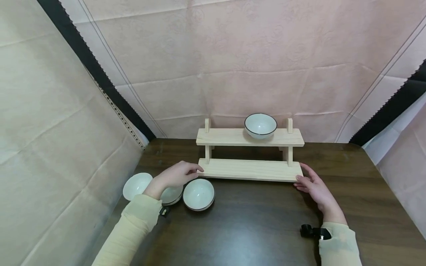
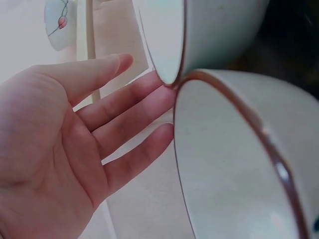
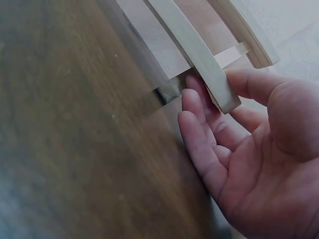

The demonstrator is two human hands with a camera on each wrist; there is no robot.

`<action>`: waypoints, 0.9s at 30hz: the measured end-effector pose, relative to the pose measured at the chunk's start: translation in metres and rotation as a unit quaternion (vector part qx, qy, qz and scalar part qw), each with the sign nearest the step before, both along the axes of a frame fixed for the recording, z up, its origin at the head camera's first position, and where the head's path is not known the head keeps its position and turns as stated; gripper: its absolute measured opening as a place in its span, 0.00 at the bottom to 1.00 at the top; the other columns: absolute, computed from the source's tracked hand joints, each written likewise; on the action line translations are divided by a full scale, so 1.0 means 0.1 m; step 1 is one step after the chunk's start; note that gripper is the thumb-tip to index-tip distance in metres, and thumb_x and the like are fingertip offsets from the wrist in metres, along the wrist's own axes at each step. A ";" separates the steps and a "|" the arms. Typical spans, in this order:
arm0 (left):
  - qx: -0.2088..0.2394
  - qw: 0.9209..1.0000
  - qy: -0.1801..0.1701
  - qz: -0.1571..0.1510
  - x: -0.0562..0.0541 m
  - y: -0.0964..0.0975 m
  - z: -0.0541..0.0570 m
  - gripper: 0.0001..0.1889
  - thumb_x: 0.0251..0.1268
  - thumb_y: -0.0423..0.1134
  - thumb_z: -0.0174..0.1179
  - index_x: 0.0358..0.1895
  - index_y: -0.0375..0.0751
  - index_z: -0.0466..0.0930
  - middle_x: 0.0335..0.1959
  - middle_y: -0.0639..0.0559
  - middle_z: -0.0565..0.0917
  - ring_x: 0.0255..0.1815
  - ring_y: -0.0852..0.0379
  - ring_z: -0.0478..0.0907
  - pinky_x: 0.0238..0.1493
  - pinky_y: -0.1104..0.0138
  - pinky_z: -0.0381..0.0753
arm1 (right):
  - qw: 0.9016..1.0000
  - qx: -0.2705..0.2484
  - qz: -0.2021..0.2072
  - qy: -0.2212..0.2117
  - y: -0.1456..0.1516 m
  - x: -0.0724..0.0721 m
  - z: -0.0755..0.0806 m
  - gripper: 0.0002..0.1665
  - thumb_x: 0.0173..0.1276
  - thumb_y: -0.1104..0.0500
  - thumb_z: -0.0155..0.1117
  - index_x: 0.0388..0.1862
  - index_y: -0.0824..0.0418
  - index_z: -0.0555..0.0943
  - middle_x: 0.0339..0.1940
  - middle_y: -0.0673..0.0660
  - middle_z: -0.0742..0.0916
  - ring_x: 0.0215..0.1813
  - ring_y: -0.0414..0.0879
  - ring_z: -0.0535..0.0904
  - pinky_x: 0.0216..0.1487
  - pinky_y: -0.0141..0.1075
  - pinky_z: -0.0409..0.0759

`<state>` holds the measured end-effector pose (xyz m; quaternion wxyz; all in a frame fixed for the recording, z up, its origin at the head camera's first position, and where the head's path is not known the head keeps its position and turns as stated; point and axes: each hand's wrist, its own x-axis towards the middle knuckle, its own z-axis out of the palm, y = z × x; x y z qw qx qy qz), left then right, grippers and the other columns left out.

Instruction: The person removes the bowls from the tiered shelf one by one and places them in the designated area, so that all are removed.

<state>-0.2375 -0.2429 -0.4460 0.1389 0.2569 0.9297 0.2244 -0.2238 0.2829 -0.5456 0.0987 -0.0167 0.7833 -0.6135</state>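
Observation:
A two-tier wooden shelf (image 1: 246, 170) stands at the back of the table. On its upper board sits a white bowl (image 1: 260, 125) with a dark rim; the left wrist view shows a red flower on its side. My right hand (image 1: 314, 188) grips the right end of the lower board (image 3: 214, 82), thumb above and fingers beneath. My left hand (image 1: 176, 177) is at the lower board's left end, fingers loosely extended; contact there is unclear. Close by are a white bowl (image 1: 199, 194) and another bowl (image 1: 172, 195) partly hidden by my left wrist.
A further white bowl (image 1: 137, 186) lies left of my left forearm. The dark brown wooden table (image 1: 246, 221) extends in front of the shelf. Pale cloth (image 1: 266, 48) hangs behind and at both sides, with black strips along the corners.

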 end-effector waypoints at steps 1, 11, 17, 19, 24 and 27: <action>0.002 1.000 0.005 -0.001 0.00 0.01 0.01 0.14 0.83 0.38 0.59 0.64 0.46 0.85 0.39 0.56 0.87 0.33 0.60 0.79 0.39 0.61 0.82 | 1.000 0.003 0.000 -0.003 0.00 0.00 0.01 0.44 0.88 0.52 0.54 0.90 0.60 0.45 0.60 0.67 0.83 0.50 0.39 0.86 0.52 0.33 0.86; 0.063 0.998 0.008 0.002 -0.05 0.11 0.04 0.15 0.84 0.37 0.57 0.65 0.44 0.85 0.42 0.50 0.89 0.36 0.58 0.80 0.42 0.61 0.83 | 1.000 0.008 0.001 -0.016 0.00 -0.04 0.07 0.44 0.88 0.54 0.55 0.90 0.60 0.45 0.63 0.69 0.81 0.50 0.42 0.86 0.52 0.36 0.87; 0.150 0.988 0.035 0.015 -0.11 0.31 0.06 0.15 0.84 0.35 0.56 0.65 0.39 0.84 0.43 0.44 0.89 0.40 0.53 0.85 0.40 0.60 0.85 | 1.000 -0.004 -0.022 -0.011 0.00 -0.04 0.06 0.44 0.86 0.54 0.58 0.90 0.59 0.49 0.58 0.62 0.79 0.48 0.36 0.83 0.52 0.37 0.88; 0.176 0.983 0.044 0.024 -0.13 0.38 0.05 0.15 0.84 0.35 0.56 0.65 0.39 0.84 0.43 0.43 0.88 0.41 0.52 0.86 0.39 0.60 0.85 | 1.000 -0.005 -0.027 -0.010 -0.01 -0.04 0.04 0.44 0.86 0.54 0.59 0.90 0.57 0.49 0.56 0.60 0.78 0.48 0.34 0.82 0.52 0.36 0.87; 0.242 0.966 0.056 0.076 -0.18 0.57 0.02 0.16 0.83 0.34 0.56 0.66 0.42 0.84 0.42 0.41 0.88 0.38 0.49 0.88 0.36 0.60 0.84 | 0.999 -0.003 -0.038 -0.009 -0.04 -0.03 0.02 0.44 0.86 0.53 0.59 0.90 0.56 0.49 0.54 0.59 0.77 0.48 0.34 0.81 0.51 0.33 0.87; 0.296 0.946 0.041 0.125 -0.23 0.73 0.03 0.17 0.83 0.34 0.55 0.67 0.41 0.82 0.43 0.38 0.88 0.37 0.47 0.88 0.39 0.56 0.86 | 0.999 -0.002 -0.043 -0.012 -0.05 -0.03 0.02 0.44 0.86 0.53 0.58 0.90 0.56 0.50 0.57 0.61 0.76 0.47 0.34 0.81 0.51 0.33 0.87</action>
